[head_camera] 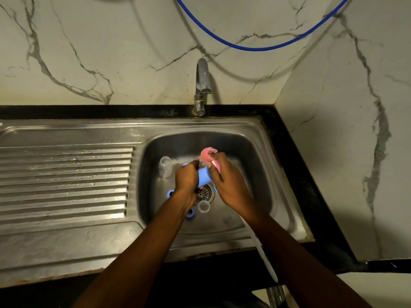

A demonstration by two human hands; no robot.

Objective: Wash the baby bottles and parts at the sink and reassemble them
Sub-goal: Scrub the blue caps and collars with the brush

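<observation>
Bottle (pixel 204 177) in left hand (pixel 186 178), maybe brush (pixel 206 154) in right hand (pixel 224 176); sink (pixel 255 147) walls apart

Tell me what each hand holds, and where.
The left hand grips the blue bottle round its body; the right hand grips the pink sponge brush just behind its head.

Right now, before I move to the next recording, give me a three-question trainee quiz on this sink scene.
1. Fill in: the left hand grips a ___ cylinder.
2. Which hand holds the pink scrubber? A. the left hand B. the right hand
3. True or false: the clear bottle is gripped in the right hand.
Key: 1 blue; 2 B; 3 false.
</observation>
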